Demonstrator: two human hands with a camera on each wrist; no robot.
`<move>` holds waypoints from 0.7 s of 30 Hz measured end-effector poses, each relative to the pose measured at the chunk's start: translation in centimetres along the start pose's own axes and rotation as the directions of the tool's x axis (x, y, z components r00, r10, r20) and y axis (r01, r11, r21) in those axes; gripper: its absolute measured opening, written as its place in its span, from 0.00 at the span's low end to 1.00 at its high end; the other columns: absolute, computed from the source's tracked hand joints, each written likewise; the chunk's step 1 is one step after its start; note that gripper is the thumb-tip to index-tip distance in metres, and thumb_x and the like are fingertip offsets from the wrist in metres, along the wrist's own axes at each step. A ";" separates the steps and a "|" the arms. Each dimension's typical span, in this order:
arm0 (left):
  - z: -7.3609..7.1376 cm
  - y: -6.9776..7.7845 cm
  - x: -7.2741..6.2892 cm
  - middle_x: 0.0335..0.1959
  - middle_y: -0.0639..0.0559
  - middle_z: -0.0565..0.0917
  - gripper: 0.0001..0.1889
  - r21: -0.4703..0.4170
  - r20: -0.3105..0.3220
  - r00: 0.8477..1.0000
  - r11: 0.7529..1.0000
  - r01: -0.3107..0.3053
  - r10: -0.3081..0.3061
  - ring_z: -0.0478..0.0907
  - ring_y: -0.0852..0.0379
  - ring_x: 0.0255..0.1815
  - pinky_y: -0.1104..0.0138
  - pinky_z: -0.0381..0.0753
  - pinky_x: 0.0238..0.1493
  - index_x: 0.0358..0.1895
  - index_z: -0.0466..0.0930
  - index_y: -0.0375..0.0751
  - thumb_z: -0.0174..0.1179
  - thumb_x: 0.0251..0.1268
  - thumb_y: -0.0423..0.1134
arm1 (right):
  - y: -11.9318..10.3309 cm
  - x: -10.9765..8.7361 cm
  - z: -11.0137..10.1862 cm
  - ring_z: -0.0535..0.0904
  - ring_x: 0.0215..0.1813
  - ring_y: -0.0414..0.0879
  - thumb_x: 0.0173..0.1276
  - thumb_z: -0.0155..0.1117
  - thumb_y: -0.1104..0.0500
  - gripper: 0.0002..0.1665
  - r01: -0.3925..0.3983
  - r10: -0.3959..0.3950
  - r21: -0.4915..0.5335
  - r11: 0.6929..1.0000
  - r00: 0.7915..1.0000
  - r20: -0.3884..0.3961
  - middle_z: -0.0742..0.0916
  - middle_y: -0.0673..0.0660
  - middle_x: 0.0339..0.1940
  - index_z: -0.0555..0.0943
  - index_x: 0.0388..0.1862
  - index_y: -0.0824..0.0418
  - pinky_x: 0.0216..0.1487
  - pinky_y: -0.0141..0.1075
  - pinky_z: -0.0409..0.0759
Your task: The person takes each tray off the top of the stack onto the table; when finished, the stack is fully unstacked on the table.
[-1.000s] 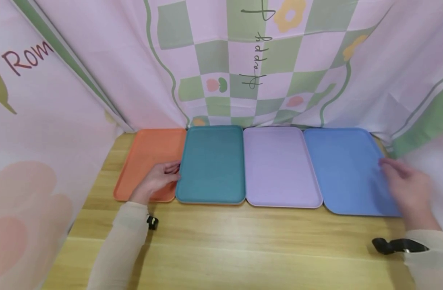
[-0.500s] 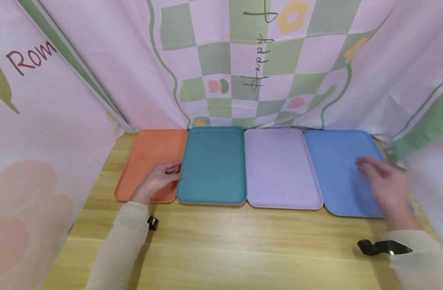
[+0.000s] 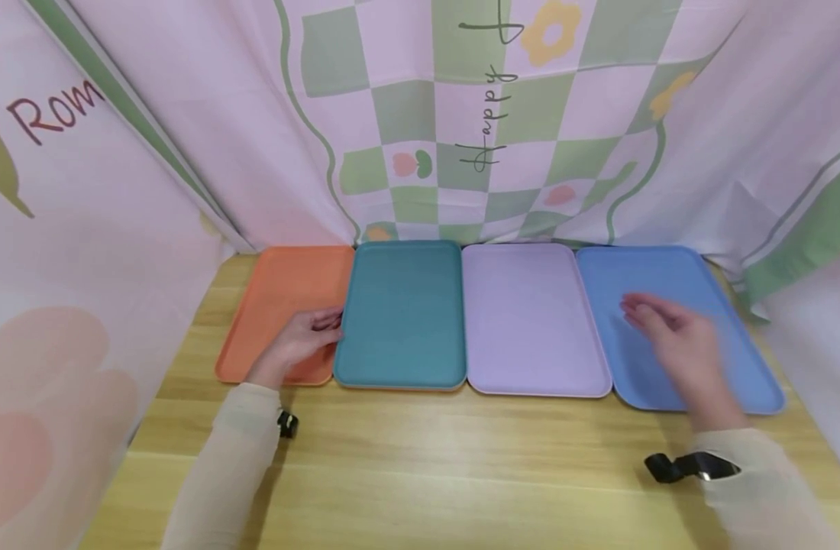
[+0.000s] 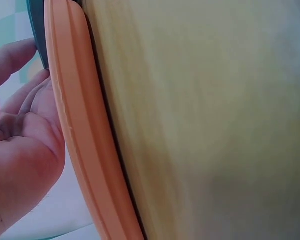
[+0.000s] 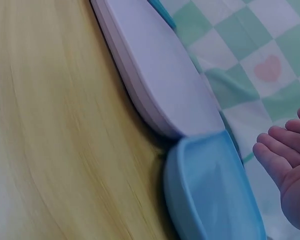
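1. Head view: a patterned cloth (image 3: 420,114) with green checks hangs behind and at both sides.
2. Below it is a wooden table (image 3: 461,473), pale, its grain running crosswise.
3. On the table the blue tray (image 3: 633,359) lies at the right end of a row of four.
4. Beside it comes the lilac tray (image 3: 535,321), then the teal tray (image 3: 402,317), then the orange tray (image 3: 292,283) at left.
5. The right hand (image 3: 677,340) is above the blue tray, fingers loosely bent, holding nothing; blur makes the gap beneath hard to judge.
6. The left hand (image 3: 299,336) is over the orange tray, fingers relaxed, tips touching the teal tray's left edge.
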State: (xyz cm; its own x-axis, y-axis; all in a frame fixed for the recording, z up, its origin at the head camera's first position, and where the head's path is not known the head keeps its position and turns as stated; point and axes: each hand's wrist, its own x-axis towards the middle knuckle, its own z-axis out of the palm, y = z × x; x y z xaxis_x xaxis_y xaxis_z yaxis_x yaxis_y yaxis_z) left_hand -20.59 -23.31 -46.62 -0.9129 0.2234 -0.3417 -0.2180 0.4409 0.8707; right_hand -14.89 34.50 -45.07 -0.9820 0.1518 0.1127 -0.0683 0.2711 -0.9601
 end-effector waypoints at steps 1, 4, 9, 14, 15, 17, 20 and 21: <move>0.0 0.0 0.0 0.84 0.32 0.65 0.33 0.001 0.000 1.000 1.000 -0.003 0.003 0.61 0.38 0.87 0.47 0.70 0.83 0.84 0.60 0.31 0.59 0.82 0.34 | 0.0 0.0 0.5 0.88 0.51 0.22 0.86 0.58 0.61 0.28 0.010 -0.010 -0.003 1.000 1.000 0.006 0.90 0.29 0.49 0.73 0.72 0.83 0.53 0.19 0.85; 0.0 0.0 -0.1 0.84 0.32 0.66 0.33 0.004 -0.003 1.000 1.000 -0.015 0.015 0.62 0.38 0.87 0.47 0.70 0.83 0.84 0.61 0.30 0.59 0.82 0.34 | -0.3 0.0 1.8 0.87 0.52 0.21 0.86 0.57 0.60 0.28 0.037 -0.036 -0.041 0.998 0.999 0.023 0.89 0.29 0.50 0.74 0.71 0.83 0.54 0.19 0.85; 0.1 0.0 0.0 0.84 0.33 0.67 0.33 0.008 -0.008 1.000 1.000 -0.014 0.014 0.63 0.39 0.86 0.48 0.71 0.83 0.83 0.63 0.31 0.60 0.82 0.34 | -0.9 0.1 3.4 0.87 0.53 0.22 0.86 0.57 0.61 0.28 0.046 -0.046 0.000 0.999 0.998 0.040 0.89 0.31 0.52 0.74 0.71 0.84 0.56 0.20 0.84; 0.1 0.1 -0.1 0.84 0.35 0.66 0.33 0.006 -0.012 1.000 1.000 0.020 -0.019 0.62 0.41 0.87 0.49 0.70 0.83 0.84 0.62 0.34 0.60 0.83 0.34 | -1.3 0.1 4.5 0.88 0.54 0.24 0.86 0.57 0.60 0.28 0.021 -0.023 0.048 0.999 0.999 0.044 0.89 0.34 0.53 0.74 0.71 0.83 0.56 0.21 0.85; 0.1 0.1 -0.1 0.85 0.35 0.66 0.33 0.005 -0.013 1.000 1.000 0.022 -0.022 0.62 0.41 0.87 0.49 0.70 0.83 0.84 0.61 0.34 0.59 0.83 0.34 | -1.4 0.1 4.7 0.88 0.54 0.24 0.86 0.57 0.60 0.28 0.018 -0.020 0.052 0.998 0.999 0.045 0.90 0.35 0.53 0.74 0.72 0.82 0.56 0.21 0.85; 0.1 0.1 -0.1 0.85 0.35 0.65 0.33 0.002 -0.011 1.000 1.000 0.026 -0.026 0.62 0.41 0.87 0.49 0.70 0.84 0.85 0.61 0.34 0.59 0.83 0.34 | -1.6 0.1 5.1 0.88 0.55 0.25 0.87 0.57 0.59 0.28 0.012 -0.014 0.048 0.999 0.998 0.053 0.90 0.38 0.55 0.75 0.72 0.81 0.57 0.22 0.85; 0.1 0.0 0.0 0.85 0.35 0.65 0.33 -0.002 -0.010 1.000 1.000 0.021 -0.021 0.61 0.40 0.87 0.49 0.70 0.84 0.85 0.61 0.33 0.59 0.83 0.34 | -1.9 0.2 5.7 0.88 0.55 0.25 0.86 0.57 0.60 0.28 0.013 -0.018 0.066 0.998 0.997 0.071 0.90 0.39 0.55 0.74 0.72 0.82 0.57 0.23 0.85; 0.1 0.0 0.0 0.85 0.34 0.65 0.33 -0.002 -0.008 1.000 1.000 0.018 -0.018 0.61 0.40 0.87 0.49 0.69 0.84 0.85 0.61 0.33 0.59 0.83 0.34 | -2.0 0.2 5.9 0.88 0.55 0.25 0.86 0.57 0.60 0.28 0.014 -0.020 0.076 0.997 0.997 0.077 0.90 0.38 0.55 0.74 0.72 0.82 0.58 0.23 0.85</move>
State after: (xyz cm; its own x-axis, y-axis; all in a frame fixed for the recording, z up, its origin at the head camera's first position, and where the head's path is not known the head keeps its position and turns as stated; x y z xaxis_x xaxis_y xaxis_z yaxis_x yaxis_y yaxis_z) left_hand -20.59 -23.26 -46.66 -0.9117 0.2084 -0.3540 -0.2346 0.4432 0.8652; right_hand -15.98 28.35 -44.66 -0.9911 0.0725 0.1113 -0.0949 0.2000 -0.9752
